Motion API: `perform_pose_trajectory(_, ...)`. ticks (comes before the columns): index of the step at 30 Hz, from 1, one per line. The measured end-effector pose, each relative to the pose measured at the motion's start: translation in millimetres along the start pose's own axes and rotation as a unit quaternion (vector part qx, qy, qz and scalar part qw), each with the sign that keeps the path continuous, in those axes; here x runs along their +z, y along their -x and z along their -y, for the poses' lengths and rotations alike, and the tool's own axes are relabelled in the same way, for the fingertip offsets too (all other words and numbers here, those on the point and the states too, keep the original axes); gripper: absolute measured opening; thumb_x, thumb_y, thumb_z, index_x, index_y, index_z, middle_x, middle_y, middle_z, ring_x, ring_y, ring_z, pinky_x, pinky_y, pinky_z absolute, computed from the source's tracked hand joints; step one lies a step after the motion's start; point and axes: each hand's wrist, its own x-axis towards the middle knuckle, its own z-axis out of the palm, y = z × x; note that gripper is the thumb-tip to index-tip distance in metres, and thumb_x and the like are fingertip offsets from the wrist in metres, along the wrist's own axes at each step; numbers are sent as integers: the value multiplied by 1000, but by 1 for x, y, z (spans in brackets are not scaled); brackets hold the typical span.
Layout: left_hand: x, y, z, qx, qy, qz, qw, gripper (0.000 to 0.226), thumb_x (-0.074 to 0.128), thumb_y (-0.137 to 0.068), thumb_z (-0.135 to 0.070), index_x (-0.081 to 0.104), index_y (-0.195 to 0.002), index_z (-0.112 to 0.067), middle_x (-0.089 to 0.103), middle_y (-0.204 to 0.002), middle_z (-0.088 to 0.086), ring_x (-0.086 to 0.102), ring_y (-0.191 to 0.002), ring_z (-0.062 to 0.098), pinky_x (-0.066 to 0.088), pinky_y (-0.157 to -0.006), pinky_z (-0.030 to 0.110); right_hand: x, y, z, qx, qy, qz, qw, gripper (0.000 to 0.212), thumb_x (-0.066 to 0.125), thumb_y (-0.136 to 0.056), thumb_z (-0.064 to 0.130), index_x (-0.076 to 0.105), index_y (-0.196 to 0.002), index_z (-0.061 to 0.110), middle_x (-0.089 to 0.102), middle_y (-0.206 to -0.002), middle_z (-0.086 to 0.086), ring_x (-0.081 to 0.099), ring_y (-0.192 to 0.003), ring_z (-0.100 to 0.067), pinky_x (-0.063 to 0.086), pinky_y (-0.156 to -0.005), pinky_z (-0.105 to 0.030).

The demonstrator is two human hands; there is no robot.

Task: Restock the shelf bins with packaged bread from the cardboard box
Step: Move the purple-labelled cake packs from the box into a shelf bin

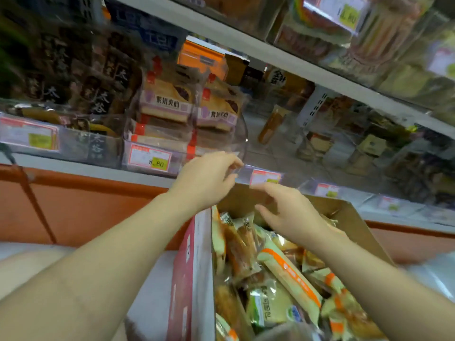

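- Reaching up, the left hand (209,179) is at the front edge of a clear bin (242,143) on the shelf (86,168).
- Its fingers are bent and close together. The thumb and fingers pinch the bin's front edge.
- The right hand (289,210) is a little lower, just beside the left one, over the far end of the box (354,222).
- Its fingers are a bit bent and spread apart, and they hold nothing. I cannot tell if they touch the box flap.
- The box is open. It sits low, under both arms, right in front of the shelf.
- Bread packs (290,271) fill the box. They lie in a jumble, some with orange stripes and some with green labels.
- Left of the clear bin, another bin holds purple packs (165,102) of bread, piled up on each other.
- A price tag (150,159) on the front of that bin reads 8.80.
- Further left, dark packs (98,104) with white writing fill a third bin.
- More bins stand to the right, but they are too blurry to tell what is inside.
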Motion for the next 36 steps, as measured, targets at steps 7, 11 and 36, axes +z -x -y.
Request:
perform_pose_trajectory(7,28,38,-27,23,-28,74,997,30,50,-95,-31,54,-125,-32,57,-126,-11,53,-114,13,43,-90,32,-5,70,-25,28,5,210,977,31,64,-87,30,62,-118,27,66,-106,10,58,-87,-3,47,-79,-22)
perform_pose_trajectory(11,42,50,-35,52,-43,114,991,29,46,-97,-34,54,-125,-33,58,-122,-12,55,-110,12,44,-85,31,-6,102,-24,24,-38,296,954,26,70,-84,32,70,-108,22,69,-98,10,57,-80,3,43,-72,-13)
perform_pose_trajectory(36,33,36,-40,33,159,171,972,24,53,-95,-30,63,-117,-28,62,-113,-13,56,-101,3,44,-86,20,-89,60,-11,99,-127,128,979,9,50,-96,12,52,-89,17,59,-59,5,59,-53,-7,43,-55,-17)
